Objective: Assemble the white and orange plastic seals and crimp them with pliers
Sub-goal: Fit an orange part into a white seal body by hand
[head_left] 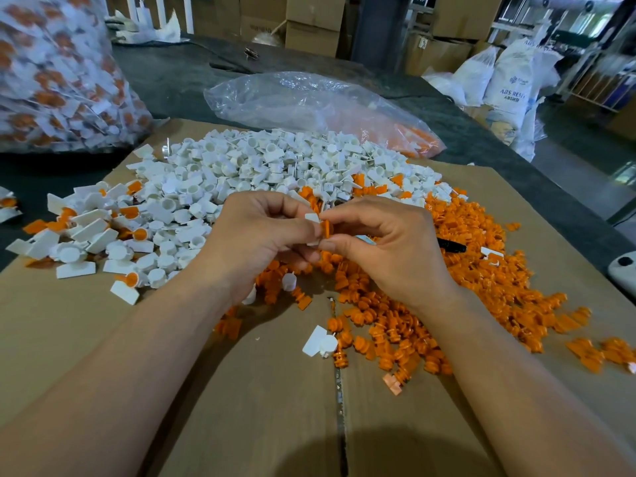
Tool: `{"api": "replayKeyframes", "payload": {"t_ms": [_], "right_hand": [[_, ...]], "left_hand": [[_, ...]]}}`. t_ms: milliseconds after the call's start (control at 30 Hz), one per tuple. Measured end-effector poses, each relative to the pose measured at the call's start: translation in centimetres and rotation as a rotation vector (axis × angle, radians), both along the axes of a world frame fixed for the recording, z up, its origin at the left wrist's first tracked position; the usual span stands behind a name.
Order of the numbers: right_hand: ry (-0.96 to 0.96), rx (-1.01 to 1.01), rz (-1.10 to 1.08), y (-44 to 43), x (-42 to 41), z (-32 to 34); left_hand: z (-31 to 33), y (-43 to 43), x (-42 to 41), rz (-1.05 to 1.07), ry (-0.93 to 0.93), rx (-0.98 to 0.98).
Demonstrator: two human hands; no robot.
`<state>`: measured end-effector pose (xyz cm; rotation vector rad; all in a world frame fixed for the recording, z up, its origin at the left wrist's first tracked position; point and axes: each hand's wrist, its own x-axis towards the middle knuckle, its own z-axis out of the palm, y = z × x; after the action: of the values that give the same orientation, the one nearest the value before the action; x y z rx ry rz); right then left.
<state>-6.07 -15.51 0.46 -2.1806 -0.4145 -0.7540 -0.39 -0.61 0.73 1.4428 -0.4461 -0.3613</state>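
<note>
My left hand (261, 232) pinches a white seal body (312, 218) between thumb and fingers. My right hand (385, 242) pinches an orange insert (327, 229) and holds it against the white piece, above the middle of the cardboard. A black pliers handle (452, 245) sticks out from behind my right hand; how it is held is hidden. A heap of white seal bodies (261, 170) lies behind my hands. Orange inserts (464, 287) spread to the right and front. Assembled white and orange seals (103, 232) lie at the left.
The cardboard sheet (241, 390) covers a dark table. A big clear bag of finished seals (58, 74) stands at the back left. A nearly flat clear bag with orange parts (309, 105) lies behind the heap. Boxes and white sacks (509, 77) stand beyond.
</note>
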Motion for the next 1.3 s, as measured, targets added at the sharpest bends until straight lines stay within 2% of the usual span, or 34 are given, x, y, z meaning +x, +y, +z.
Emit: {"api": "replayKeyframes", "payload": {"t_ms": [300,567,800,967,1167,1300], "right_hand": [[0.053,-0.004,0.006,-0.3,0.3,-0.4],[0.031,0.01,0.004,-0.2,0.3,-0.4],[0.068,0.048,0.021,0.0,0.1,-0.2],[0.01,-0.024,0.007,0.1,0.0,0.0],[0.104,0.001,-0.022,0.1,-0.1,0.3],[0.213,0.044,-0.229,-1.2,-0.1,1.2]], "left_hand": [[0.2,0.1,0.3,-0.026,0.2,-0.015],[0.2,0.1,0.3,-0.046,0.259,-0.026],[0.2,0.1,0.2,-0.029,0.226,-0.016],[0.2,0.0,0.0,-0.014,0.167,0.016],[0.1,-0.1,-0.2,0.03,0.077,0.02],[0.1,-0.2,-0.2,0.057,0.052,-0.008]]}}
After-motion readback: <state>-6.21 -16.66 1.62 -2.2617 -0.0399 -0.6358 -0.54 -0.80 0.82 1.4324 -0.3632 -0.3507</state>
